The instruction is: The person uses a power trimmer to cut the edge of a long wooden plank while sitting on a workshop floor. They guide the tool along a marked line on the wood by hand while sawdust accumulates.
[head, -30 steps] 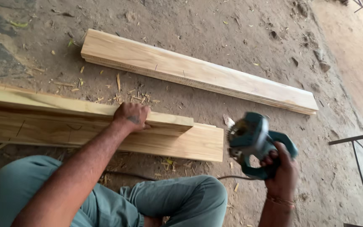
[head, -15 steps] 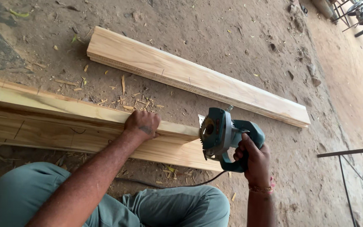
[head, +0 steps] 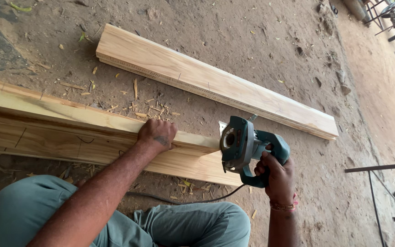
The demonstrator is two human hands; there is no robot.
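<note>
My left hand [head: 157, 134] presses down on the top edge of a long pale wooden plank [head: 60, 132] lying in front of me on the dirt ground. My right hand [head: 275, 171] grips the handle of a teal hand-held circular saw [head: 243, 146]. The saw's blade side sits against the right end of that plank. A black power cord [head: 184, 199] trails from the saw along the ground toward my knees.
A second long plank [head: 206, 80] lies farther away on the dirt. Wood chips and shavings [head: 133, 98] are scattered between the two planks. Thin metal bars [head: 380, 171] stand at the right edge, and my green-trousered legs [head: 115, 219] are folded below.
My right hand has brought the saw leftward from beyond the plank's end up against it. My left hand has stayed on the plank.
</note>
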